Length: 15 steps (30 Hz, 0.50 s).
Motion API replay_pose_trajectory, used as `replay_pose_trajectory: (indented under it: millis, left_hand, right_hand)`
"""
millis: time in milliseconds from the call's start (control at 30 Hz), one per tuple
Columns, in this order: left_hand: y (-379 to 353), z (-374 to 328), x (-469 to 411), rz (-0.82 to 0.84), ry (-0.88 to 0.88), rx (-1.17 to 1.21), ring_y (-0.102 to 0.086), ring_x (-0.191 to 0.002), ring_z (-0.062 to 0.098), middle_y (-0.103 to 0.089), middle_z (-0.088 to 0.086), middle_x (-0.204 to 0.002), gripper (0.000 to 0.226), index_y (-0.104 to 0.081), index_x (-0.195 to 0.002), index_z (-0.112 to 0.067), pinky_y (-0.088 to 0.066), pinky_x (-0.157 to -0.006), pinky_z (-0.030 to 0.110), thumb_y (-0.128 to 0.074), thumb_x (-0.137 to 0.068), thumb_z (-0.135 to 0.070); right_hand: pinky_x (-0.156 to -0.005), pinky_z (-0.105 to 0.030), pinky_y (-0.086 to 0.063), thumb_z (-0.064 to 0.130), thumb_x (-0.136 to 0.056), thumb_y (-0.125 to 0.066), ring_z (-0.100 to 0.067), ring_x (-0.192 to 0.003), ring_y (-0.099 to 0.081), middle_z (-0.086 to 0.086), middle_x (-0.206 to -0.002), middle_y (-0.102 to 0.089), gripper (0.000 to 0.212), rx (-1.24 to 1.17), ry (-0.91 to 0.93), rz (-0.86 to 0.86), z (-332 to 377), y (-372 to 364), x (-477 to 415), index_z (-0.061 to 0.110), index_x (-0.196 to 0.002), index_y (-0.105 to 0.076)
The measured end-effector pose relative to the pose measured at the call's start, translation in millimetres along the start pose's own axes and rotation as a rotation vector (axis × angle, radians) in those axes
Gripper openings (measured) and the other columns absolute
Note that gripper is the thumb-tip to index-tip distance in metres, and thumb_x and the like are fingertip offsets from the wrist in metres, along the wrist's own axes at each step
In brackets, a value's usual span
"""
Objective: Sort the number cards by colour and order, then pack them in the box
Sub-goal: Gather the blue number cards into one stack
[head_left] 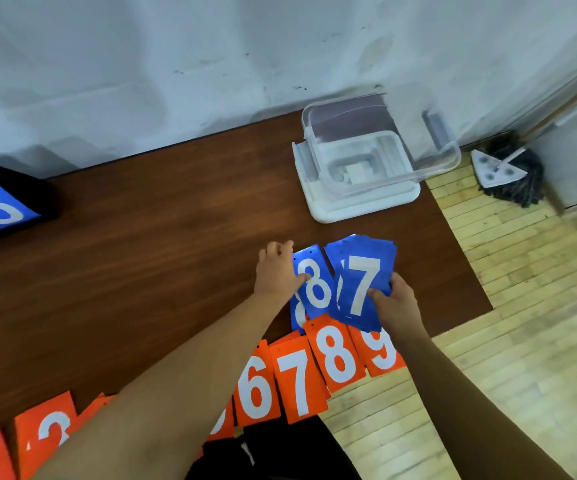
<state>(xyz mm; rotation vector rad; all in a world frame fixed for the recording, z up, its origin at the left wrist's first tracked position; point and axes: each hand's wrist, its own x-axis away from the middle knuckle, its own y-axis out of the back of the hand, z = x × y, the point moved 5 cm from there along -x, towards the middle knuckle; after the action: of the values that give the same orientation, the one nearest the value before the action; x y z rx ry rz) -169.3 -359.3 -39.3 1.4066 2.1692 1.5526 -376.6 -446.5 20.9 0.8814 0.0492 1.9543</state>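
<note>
Left grip [278, 271]: clamped on the blue 8 card [316, 289], with the thumb on its face and the fingers curled at its far-left edge.
Right grip [398, 306]: closed round the blue stack [363, 278], thumb across the top card, a 7, and the fingers underneath.
Blue 8 card: lies on the tabletop [176, 237] just beside the stack, over another blue card [296, 311] whose digit is mostly hidden.
Orange cards [297, 379]: fanned face up in rising order along the near edge. 6, 7, 8 and 9 are plain to read, and the forearm hides part of the row.
Clear plastic box [314, 133]: stands open on its white lid [325, 206] at the far right corner, well apart from both hands, with no number card visible inside.
Step in hand: probably gathering the blue cards in order, with 8 due next.
Next move: likely lift the 8 by its edge, square it onto the 7 without letting the fanned stack slip, then take the card beneath.
</note>
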Motion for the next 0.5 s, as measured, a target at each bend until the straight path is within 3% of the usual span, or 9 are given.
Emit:
replay_pose_trajectory:
  millis: [133,300,400,500]
  left_hand:
    - [-15,-3,-11,0.033,-0.077,-0.191,-0.040,-0.122,0.029,-0.042,0.010,-0.136,0.085,-0.035,-0.143,-0.015,-0.038,-0.101,0.037,-0.077,-0.076,-0.044]
    - [-18,5,-13,0.016,-0.047,-0.208,-0.042,-0.117,0.029,-0.048,0.012,-0.127,0.056,-0.049,-0.124,-0.009,-0.036,-0.098,0.034,-0.073,-0.082,-0.037]
    - [-12,15,-7,-0.019,-0.058,-0.144,-0.043,-0.117,0.028,-0.047,0.013,-0.127,0.048,-0.048,-0.122,-0.008,-0.039,-0.096,0.033,-0.072,-0.085,-0.029]
    - [3,25,-6,-0.017,-0.021,0.015,-0.055,-0.109,0.025,-0.056,0.011,-0.117,0.034,-0.048,-0.113,-0.008,-0.043,-0.082,0.030,-0.069,-0.088,-0.017]
  right_hand:
    - [-0.062,-0.021,-0.050,0.020,-0.094,-0.062,-0.007,-0.086,-0.066,0.012,-0.099,-0.066,0.017,0.013,-0.014,-0.016,-12,7,-5,0.024,-0.109,-0.054]
    - [-0.074,-0.030,-0.057,0.022,-0.093,-0.064,-0.012,-0.094,-0.067,0.008,-0.105,-0.066,0.024,0.021,-0.055,-0.029,-30,10,-11,0.023,-0.115,-0.055]
    - [-0.073,-0.030,-0.056,0.020,-0.093,-0.063,-0.013,-0.094,-0.067,0.008,-0.104,-0.066,0.021,0.016,-0.061,-0.023,-31,7,-11,0.023,-0.112,-0.054]
    - [-0.073,-0.031,-0.057,0.018,-0.094,-0.062,-0.014,-0.094,-0.068,0.006,-0.104,-0.067,0.018,0.000,-0.053,-0.004,-26,1,-12,0.022,-0.110,-0.055]
